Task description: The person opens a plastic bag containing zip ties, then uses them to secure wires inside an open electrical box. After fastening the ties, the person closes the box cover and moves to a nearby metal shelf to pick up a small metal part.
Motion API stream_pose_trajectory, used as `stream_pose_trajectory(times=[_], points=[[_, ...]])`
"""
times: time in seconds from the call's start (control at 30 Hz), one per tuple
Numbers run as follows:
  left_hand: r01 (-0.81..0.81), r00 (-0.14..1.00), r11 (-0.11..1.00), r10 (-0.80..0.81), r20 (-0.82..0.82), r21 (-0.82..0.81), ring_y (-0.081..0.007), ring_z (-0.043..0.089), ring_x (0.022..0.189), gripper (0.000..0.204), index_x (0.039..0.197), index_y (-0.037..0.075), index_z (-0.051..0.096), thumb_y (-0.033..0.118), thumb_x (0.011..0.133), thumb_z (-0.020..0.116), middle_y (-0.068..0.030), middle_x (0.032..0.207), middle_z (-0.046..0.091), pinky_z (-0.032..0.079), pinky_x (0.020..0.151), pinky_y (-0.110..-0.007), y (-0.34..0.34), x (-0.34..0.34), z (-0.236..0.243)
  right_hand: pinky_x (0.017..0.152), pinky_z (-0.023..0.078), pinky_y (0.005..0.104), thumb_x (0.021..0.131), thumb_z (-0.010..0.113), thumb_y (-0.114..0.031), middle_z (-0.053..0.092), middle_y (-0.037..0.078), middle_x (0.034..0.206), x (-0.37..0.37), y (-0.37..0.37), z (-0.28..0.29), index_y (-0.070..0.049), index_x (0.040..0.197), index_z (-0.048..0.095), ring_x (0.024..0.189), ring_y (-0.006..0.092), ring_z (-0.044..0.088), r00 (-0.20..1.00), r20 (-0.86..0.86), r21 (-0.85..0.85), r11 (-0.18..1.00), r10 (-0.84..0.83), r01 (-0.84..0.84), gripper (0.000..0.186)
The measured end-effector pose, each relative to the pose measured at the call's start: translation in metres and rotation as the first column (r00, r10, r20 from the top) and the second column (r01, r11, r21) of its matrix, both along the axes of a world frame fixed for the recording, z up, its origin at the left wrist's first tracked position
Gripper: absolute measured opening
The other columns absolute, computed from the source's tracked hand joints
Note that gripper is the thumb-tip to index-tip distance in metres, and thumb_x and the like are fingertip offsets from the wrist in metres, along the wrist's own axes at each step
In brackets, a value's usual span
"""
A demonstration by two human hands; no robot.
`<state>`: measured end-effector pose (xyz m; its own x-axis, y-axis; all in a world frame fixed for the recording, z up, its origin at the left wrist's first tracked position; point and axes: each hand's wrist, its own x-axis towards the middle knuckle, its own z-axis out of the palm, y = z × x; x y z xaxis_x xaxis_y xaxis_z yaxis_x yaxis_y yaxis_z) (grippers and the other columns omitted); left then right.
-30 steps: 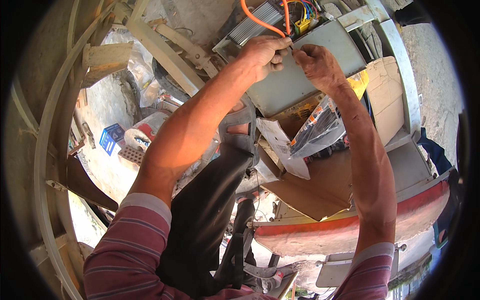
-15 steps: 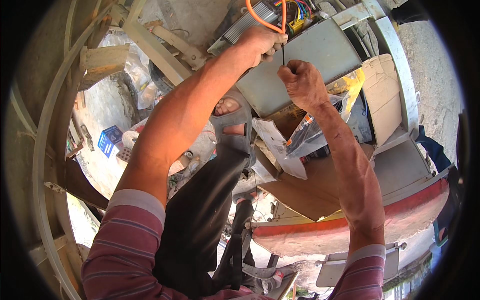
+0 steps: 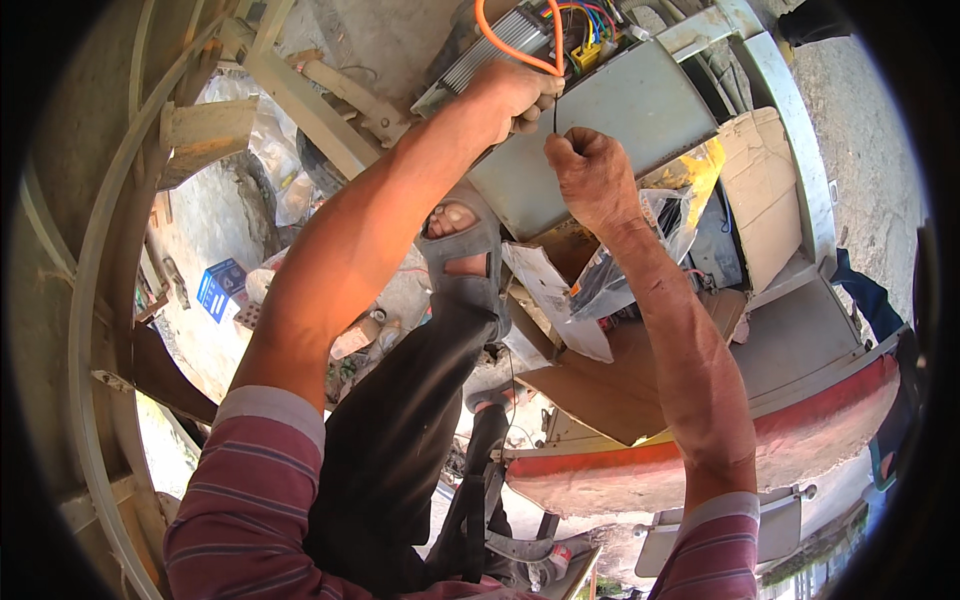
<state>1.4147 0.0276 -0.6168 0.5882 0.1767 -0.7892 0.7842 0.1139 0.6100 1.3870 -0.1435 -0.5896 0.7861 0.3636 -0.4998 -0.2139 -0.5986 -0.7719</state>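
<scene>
My left hand point(image 3: 517, 95) is closed around the lower end of a looped orange cable point(image 3: 515, 47). A thin dark strand point(image 3: 556, 116) runs down from that hand to my right hand point(image 3: 592, 172), whose fingers are pinched together on its lower part. Whether strand and cable are one piece is hidden by my fingers. Both hands are held above a flat grey metal panel point(image 3: 640, 95). Just beyond my left hand lies a finned metal box point(image 3: 505, 45), and beside it a bundle of coloured wires point(image 3: 600, 22) with a yellow connector point(image 3: 585, 55).
Cardboard point(image 3: 762, 185) and a clear plastic bag point(image 3: 605, 275) lie right of my legs, near a red-edged panel point(image 3: 800, 415). My sandalled foot point(image 3: 460, 235) is below the grey panel. A blue box point(image 3: 220, 290) sits at left, inside a curved metal frame point(image 3: 85, 290).
Both hands have shifted slightly left in the picture, with the orange cable and the dark strand still held between them. The orange loop has tilted leftward.
</scene>
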Motion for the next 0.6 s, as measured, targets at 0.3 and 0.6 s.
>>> stream_pose_trajectory(times=[0.3, 0.6], points=[[0.024, 1.000, 0.981, -0.025, 0.004, 0.194, -0.0129, 0.058, 0.073, 0.016, 0.104, 0.011, 0.079, 0.024, 0.096, 0.075, 0.0008, 0.089, 0.071, 0.050, 0.067, -0.032, -0.009, 0.007, -0.006, 0.070, 0.052, 0.0443, 0.092, 0.059, -0.028, 0.057, 0.023, 0.068, -0.008, 0.013, -0.010, 0.006, 0.081, 0.063, 0.063, 0.0294, 0.058, 0.993, 0.076, -0.064, 0.994, 0.095, -0.091, 0.036], [0.197, 0.950, 0.868, -0.283, 0.128, 0.457, -0.0184, 0.069, 0.070, 0.026, 0.102, 0.006, 0.080, 0.028, 0.089, 0.081, -0.0069, 0.081, 0.074, 0.057, 0.064, -0.039, -0.003, 0.014, -0.029, 0.075, 0.054, 0.0479, 0.091, 0.059, -0.028, 0.065, 0.029, 0.077, -0.015, 0.025, -0.013, 0.005, 0.086, 0.068, 0.073, 0.0428, 0.068, 0.987, 0.148, -0.049, 0.997, 0.069, -0.063, 0.035]])
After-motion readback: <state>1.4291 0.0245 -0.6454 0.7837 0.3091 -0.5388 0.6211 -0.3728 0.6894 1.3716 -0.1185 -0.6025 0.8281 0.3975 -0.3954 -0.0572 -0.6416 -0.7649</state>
